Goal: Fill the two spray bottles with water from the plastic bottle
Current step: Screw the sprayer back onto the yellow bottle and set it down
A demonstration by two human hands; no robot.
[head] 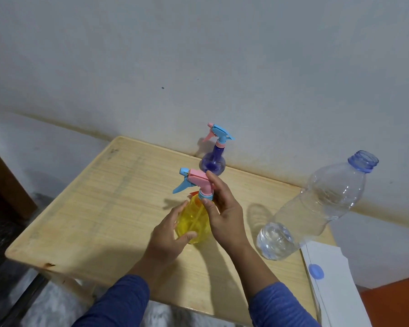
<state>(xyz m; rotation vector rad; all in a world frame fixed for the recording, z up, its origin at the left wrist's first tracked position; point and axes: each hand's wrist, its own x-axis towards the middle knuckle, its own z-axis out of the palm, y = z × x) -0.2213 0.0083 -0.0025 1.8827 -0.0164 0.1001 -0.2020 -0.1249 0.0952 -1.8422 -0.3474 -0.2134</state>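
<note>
A yellow spray bottle [195, 220] with a pink and blue trigger head stands upright in the middle of the wooden table [104, 208]. My left hand [169, 234] wraps its round body from the left. My right hand [222, 213] grips the neck and the pink spray head, thumb on the collar. Behind it, near the wall, a purple spray bottle [214, 159] with a blue head stands upright, untouched. On the right stands a tall clear plastic bottle [316, 208], uncapped, with a little water at its bottom.
A blue bottle cap [316, 271] lies on a stack of white paper [333, 279] at the table's right front corner. The wall runs close behind the table. Dark floor lies off the table's left edge.
</note>
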